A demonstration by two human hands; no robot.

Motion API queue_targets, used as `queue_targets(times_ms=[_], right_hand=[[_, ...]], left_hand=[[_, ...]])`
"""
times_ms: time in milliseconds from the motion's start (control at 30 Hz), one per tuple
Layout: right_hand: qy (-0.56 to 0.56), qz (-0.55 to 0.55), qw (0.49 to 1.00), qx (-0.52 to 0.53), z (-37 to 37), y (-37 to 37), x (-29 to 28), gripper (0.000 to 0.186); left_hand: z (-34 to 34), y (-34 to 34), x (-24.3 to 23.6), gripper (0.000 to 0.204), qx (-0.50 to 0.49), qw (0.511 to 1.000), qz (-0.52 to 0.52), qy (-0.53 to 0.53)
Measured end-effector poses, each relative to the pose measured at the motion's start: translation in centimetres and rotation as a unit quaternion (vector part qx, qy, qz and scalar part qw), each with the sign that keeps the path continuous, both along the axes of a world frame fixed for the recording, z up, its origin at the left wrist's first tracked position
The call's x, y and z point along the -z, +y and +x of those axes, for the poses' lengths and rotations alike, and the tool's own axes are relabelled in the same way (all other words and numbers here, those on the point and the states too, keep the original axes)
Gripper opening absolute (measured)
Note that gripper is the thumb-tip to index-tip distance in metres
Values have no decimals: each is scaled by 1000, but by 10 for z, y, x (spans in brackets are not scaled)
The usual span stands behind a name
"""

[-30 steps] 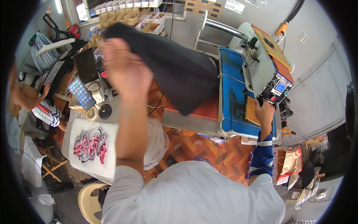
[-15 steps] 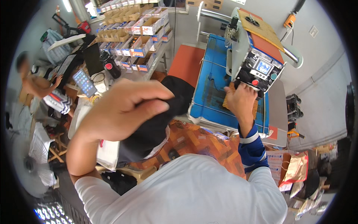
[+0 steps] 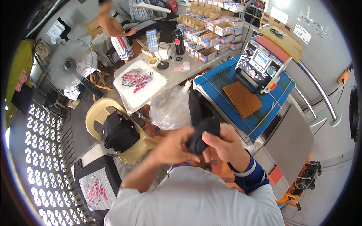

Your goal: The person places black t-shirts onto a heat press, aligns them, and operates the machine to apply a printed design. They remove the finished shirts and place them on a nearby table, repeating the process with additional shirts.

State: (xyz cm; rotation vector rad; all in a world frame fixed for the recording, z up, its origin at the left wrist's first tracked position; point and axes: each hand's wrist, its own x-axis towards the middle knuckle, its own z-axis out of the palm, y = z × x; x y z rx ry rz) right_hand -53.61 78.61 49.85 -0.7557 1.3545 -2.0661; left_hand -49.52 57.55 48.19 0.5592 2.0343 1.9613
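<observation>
Both my hands grip a bunched black garment [image 3: 205,130] in front of my chest; part of it trails upward toward the press. My left hand [image 3: 176,145] is closed on its left side, slightly blurred. On the right side, my right hand [image 3: 228,145] pinches the cloth, thumb on top. Just beyond stands a heat press [image 3: 260,62] with a small screen and a blue bed [image 3: 214,81]. A brown pad [image 3: 241,98] lies on that bed. A stack of white sheets with a red and grey design [image 3: 121,69] rests on the table to the left.
A clear plastic bag [image 3: 171,111] hangs by the table. A cream plastic chair [image 3: 92,113] holds folded black garments [image 3: 120,132]. At lower left lies a black shirt with a print [image 3: 109,162]. A fan [image 3: 69,64], small boxes [image 3: 211,40] and another person [image 3: 115,28] are farther off.
My view has turned left. My right hand has left the press handle, and my raised left hand has come down; both now hold the black garment, which earlier hung near the table.
</observation>
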Motion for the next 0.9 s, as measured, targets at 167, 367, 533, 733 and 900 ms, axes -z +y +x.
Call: queue_targets(times_ms=[167,367,533,733,900], right_hand=[[82,-133,966,208,41,42,21,22],[142,-136,899,391,102,149,23,39],[146,-145,884,420,205,259,56,46],[259,-103,621,733,325,272,-16,33],[360,24,449,818,322,311,-110,25]], left_hand=[[78,32,89,74,-124,992,-2,8],[89,-39,29,48,41,976,-189,97],[94,-39,79,27,-38,843,-488,224],[56,5,15,45,-317,809,-281,408],[-11,67,-74,16,-377,719,-123,571]])
